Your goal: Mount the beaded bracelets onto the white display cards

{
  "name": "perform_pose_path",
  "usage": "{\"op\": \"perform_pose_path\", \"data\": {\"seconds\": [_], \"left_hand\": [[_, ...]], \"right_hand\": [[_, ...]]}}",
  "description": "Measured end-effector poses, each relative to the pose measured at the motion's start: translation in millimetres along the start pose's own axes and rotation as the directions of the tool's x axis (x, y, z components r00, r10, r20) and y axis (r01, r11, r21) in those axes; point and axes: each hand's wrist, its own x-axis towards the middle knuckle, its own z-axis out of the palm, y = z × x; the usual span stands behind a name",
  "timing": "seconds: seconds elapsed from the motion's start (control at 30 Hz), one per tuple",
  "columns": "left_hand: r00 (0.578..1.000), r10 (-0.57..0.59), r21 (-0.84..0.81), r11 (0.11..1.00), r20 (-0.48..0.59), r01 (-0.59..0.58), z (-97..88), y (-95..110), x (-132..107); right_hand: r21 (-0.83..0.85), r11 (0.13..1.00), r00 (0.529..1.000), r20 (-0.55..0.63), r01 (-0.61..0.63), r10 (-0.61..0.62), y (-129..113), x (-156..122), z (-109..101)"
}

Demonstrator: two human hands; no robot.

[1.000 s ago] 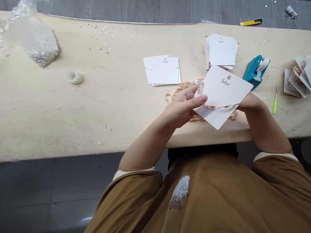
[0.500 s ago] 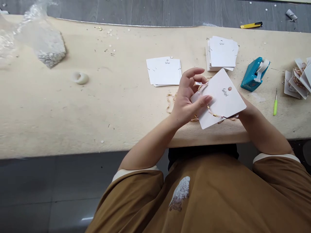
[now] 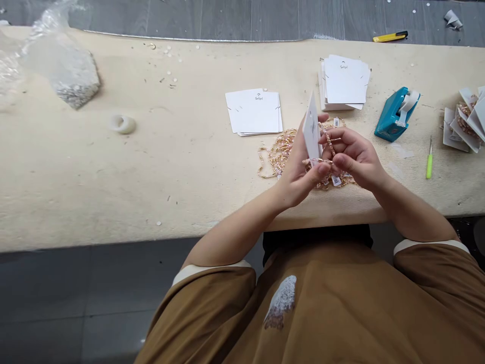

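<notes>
My left hand (image 3: pixel 299 174) grips a white display card (image 3: pixel 311 129) that stands nearly edge-on to the camera. A pink and gold bead chain (image 3: pixel 330 144) runs across the card, and my right hand (image 3: pixel 354 156) pinches that chain just to the card's right. A small white tag (image 3: pixel 335 180) hangs below my fingers. Both hands hover over a loose pile of bead chains (image 3: pixel 278 151) lying near the front edge of the beige table (image 3: pixel 151 167).
Two stacks of blank cards lie behind my hands, a low stack (image 3: pixel 253 111) and a taller stack (image 3: pixel 344 81). A teal tape dispenser (image 3: pixel 396 114), a green-handled pick (image 3: pixel 429 162) and finished cards (image 3: pixel 466 124) sit right. A plastic bag (image 3: pixel 60 65) and a tape roll (image 3: pixel 123 124) lie left.
The card has turned from facing up to nearly edge-on. My right hand came out from under it and now pinches the chain at its side; the left hand's fingers closed on the card.
</notes>
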Motion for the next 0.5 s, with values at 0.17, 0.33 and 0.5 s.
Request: {"op": "perform_pose_path", "data": {"seconds": [0.17,0.33,0.5], "left_hand": [[0.990,0.100,-0.069,0.993,0.097,-0.094,-2.4,-15,1],[0.998,0.044,-0.042,0.998,0.043,-0.042,1.4,-23,-2],[0.990,0.071,0.128,0.990,-0.119,-0.056,2.6,-19,-7]], "right_hand": [[-0.314,0.938,0.970,-0.139,0.150,-0.201,0,-4,6],[-0.577,0.791,0.877,-0.254,0.201,-0.407,9,-10,10],[-0.821,0.508,0.766,-0.144,0.261,-0.627,10,-11,5]]}}
